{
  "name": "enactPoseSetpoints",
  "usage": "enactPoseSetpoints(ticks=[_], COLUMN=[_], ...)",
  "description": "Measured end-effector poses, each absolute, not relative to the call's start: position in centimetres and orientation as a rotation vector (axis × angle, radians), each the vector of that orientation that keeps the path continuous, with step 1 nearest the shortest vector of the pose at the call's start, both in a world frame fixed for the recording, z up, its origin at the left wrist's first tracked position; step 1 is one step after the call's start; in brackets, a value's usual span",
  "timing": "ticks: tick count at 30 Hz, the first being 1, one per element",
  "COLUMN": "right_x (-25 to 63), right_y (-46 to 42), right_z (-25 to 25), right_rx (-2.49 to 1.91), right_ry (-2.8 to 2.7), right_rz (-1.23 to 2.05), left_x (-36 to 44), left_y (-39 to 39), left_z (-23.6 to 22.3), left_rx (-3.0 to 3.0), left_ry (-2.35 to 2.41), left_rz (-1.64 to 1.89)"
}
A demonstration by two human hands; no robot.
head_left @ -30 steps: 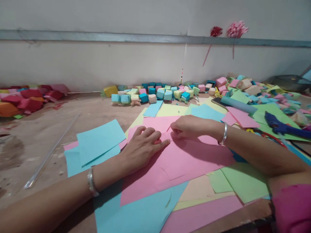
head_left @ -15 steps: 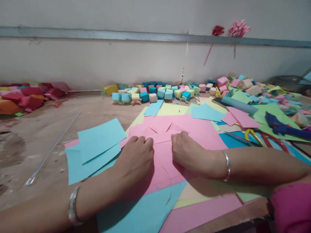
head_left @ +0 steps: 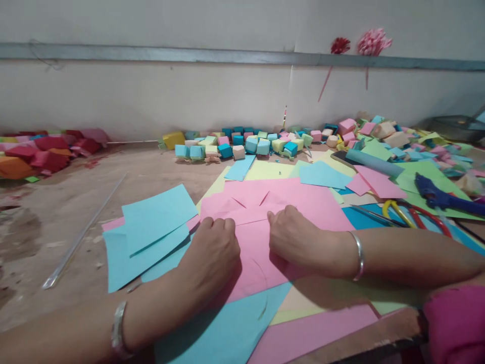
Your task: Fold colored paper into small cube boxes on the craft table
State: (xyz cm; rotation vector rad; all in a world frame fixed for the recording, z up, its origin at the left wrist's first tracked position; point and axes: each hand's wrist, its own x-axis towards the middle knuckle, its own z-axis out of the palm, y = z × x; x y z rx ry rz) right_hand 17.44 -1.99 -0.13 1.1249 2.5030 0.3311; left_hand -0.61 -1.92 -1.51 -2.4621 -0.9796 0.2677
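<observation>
A folded pink paper (head_left: pixel 250 215), with two raised creased flaps along its far side, lies on a larger pink sheet (head_left: pixel 303 194). My left hand (head_left: pixel 217 247), fingers curled, holds its left part near the edge facing me. On the other end, my right hand (head_left: pixel 290 235) is closed with the thumb side against the same folded paper. The fingertips of both hands are hidden under the knuckles. Blue paper pieces (head_left: pixel 159 215) lie stacked left of my left hand, and a blue sheet (head_left: pixel 227 328) spreads beneath my left forearm.
Scissors (head_left: pixel 397 215) with yellow and red handles and a dark blue glue gun (head_left: pixel 435 192) lie at the right. Small paper boxes (head_left: pixel 238 146) line the wall. Red paper boxes (head_left: pixel 49 151) are heaped far left, near a clear thin rod (head_left: pixel 87 227).
My left hand has shifted slightly toward me along the folded pink paper. The right hand has barely moved, and the paper stays where it was.
</observation>
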Motion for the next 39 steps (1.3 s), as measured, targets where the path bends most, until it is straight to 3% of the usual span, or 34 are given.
enactPoseSetpoints(ticks=[21,27,32,39], right_x=[17.3,17.7,18.2,19.8], right_y=[-2.3,-2.2,-2.3,1.6], right_z=[0.5,-0.5,0.7,2.2], right_rx=[1.126,1.162,1.139,1.538], right_ry=[2.31,2.329,2.747,2.64], right_rz=[0.154,0.209,0.308,0.554], left_x=[-0.7,-0.9,-0.2,-0.3], left_y=[-2.7,-2.5,-2.0,-0.8], left_z=[-0.7,-0.1,-0.9,-1.5], left_rx=[-2.402,-2.385,-2.586,-2.72], left_ry=[-0.989,-0.963,-0.877,-1.063], left_rz=[0.361,0.094,-0.231,-0.09])
